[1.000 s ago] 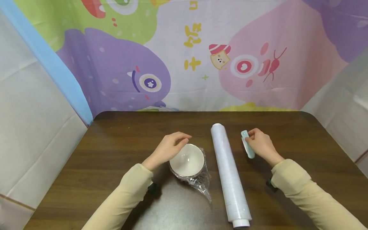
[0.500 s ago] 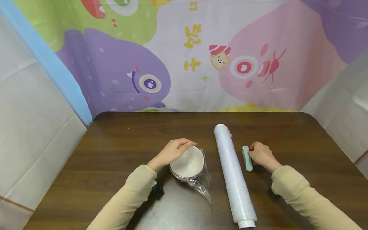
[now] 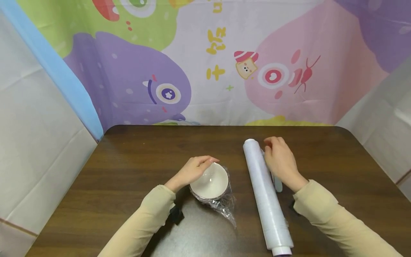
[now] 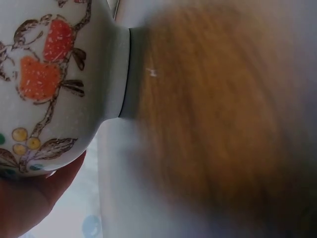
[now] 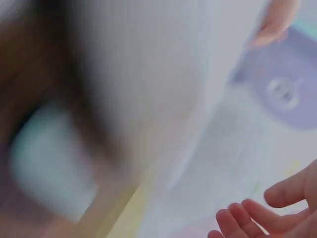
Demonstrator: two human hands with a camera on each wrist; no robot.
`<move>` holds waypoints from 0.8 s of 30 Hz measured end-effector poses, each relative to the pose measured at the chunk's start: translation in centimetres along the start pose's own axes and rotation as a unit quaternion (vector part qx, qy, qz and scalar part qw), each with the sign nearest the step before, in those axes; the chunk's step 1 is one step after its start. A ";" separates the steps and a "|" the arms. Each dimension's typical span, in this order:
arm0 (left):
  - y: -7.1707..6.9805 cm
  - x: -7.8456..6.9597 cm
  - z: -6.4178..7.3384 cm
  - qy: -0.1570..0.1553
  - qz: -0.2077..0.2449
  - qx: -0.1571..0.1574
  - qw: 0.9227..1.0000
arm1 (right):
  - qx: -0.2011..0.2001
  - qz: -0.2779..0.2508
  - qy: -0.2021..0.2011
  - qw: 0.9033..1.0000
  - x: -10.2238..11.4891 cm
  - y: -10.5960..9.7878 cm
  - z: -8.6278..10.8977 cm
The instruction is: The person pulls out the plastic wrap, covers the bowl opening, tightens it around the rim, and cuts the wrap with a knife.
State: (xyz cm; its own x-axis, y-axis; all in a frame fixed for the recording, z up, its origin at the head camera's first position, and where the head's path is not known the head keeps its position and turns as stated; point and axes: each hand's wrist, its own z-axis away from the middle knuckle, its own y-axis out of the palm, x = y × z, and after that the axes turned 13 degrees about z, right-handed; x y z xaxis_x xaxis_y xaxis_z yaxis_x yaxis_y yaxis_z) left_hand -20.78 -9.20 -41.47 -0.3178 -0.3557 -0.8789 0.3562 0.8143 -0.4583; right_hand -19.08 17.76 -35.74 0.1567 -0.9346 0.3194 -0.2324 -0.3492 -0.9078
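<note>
My left hand (image 3: 191, 172) holds the white bowl (image 3: 212, 184) by its far left rim. The left wrist view shows the bowl's painted fruit side (image 4: 49, 74) and a fingertip against its outside. Crumpled clear film (image 3: 224, 207) clings to the bowl's near right side and trails onto the table. Over the right edge of a long roll of cling film (image 3: 269, 194), my right hand (image 3: 282, 157) hovers with nothing in it. In the right wrist view its fingers (image 5: 237, 223) are loosely extended. A pale green folding knife (image 3: 277, 184) lies against the roll, partly hidden by that hand.
Everything stands on a dark wooden table (image 3: 144, 150). A cartoon-printed cloth (image 3: 212, 100) hangs behind its far edge, and pale cloth hangs at both sides. The roll runs from back to front, right of the bowl.
My right hand put the folding knife down by the roll, let it go, and moved left and away from me over the roll's far end. The roll shifted right. My left hand settled on the bowl's rim.
</note>
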 end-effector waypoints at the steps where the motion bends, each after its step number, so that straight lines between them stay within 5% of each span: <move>1: 0.0 0.0 0.0 0.000 -0.001 -0.002 1.000 | 0.013 -0.031 -0.012 0.999 1.1 0.0 -0.1; 3: -0.1 0.0 0.0 -0.003 -0.001 -0.007 1.000 | 0.080 -0.118 -0.013 0.990 3.2 0.3 -0.1; 4: -0.1 0.0 0.0 -0.002 -0.001 -0.009 1.000 | 0.126 -0.170 -0.003 0.977 4.2 0.6 0.0; 9: 0.0 0.1 0.2 0.000 0.000 -0.020 1.000 | 0.300 -0.348 0.081 0.885 7.4 2.8 -0.1; 12: 0.2 0.3 0.2 -0.010 0.001 -0.027 1.000 | 0.340 -0.381 0.105 0.853 8.2 4.2 0.0; 16: 0.2 0.1 0.1 -0.036 0.003 -0.038 0.999 | 0.356 -0.402 0.125 0.834 8.8 5.3 0.3; 24: 0.5 -0.2 0.0 -0.052 -0.007 -0.084 0.995 | 0.337 -0.430 0.153 0.823 9.7 5.7 1.5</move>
State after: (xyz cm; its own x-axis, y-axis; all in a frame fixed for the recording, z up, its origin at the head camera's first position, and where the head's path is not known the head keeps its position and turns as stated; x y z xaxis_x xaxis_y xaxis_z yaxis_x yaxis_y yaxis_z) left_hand -20.53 -8.72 -41.55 -0.2259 -0.4063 -0.8854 0.1976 0.8709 -0.4500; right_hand -17.42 6.83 -38.24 -0.2879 -0.3710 0.8829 0.4404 -0.8700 -0.2220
